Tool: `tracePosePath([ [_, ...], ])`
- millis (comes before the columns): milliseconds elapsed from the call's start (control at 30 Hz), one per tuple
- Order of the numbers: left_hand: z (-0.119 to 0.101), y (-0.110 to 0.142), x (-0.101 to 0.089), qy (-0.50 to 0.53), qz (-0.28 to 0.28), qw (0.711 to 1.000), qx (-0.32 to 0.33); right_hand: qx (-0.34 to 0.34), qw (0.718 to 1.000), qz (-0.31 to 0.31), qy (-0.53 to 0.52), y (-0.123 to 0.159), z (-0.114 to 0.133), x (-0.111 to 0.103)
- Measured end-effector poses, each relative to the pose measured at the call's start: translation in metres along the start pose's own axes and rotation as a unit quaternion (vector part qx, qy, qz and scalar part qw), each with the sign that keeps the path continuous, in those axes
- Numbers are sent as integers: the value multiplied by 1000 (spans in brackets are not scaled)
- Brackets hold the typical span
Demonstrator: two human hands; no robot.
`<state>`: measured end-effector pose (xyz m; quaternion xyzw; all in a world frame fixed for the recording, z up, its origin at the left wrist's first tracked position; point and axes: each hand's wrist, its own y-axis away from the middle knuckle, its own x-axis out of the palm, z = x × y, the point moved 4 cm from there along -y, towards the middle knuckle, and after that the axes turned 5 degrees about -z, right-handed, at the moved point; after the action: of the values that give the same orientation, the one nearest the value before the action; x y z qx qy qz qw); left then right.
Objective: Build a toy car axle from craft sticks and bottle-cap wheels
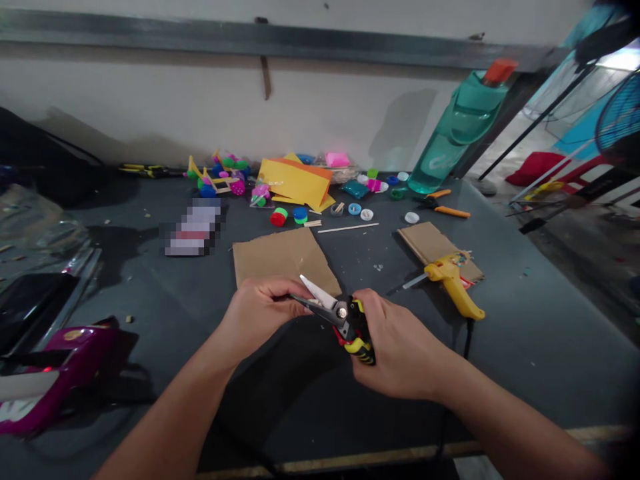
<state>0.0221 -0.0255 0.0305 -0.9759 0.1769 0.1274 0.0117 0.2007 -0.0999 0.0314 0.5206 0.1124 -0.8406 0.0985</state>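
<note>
Snips (pixel 343 313) in right hand (pixel 397 347), open room toward table's near edge (pixel 380 459)

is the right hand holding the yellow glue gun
No, the right hand grips the yellow-and-black shears, while the yellow glue gun lies apart from it.

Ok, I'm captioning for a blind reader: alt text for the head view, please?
A person's right hand holds scissors with parted blades near the left hand, which pinches what looks like a small pale piece. Beyond them, a cardboard sheet lies on a dark table, with a yellow glue gun and a teal bottle to the right.
</note>
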Motion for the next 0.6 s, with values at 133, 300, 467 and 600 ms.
tracePosePath([
  [133, 2, 0, 0, 13, 4, 1000, -8, 0, 1000, 10, 12, 1, -1, -1],
  [300, 5, 0, 1, 36, 10, 999, -16, 3, 999, 27, 27, 2, -1, -1],
  [467, 5, 1, 3, 74, 42, 996, -20, 8, 999, 35, 24, 3, -1, 0],
  [600, 7, 0, 5, 100, 50, 993, -26, 8, 999, 27, 18, 2, -1, 1],
])
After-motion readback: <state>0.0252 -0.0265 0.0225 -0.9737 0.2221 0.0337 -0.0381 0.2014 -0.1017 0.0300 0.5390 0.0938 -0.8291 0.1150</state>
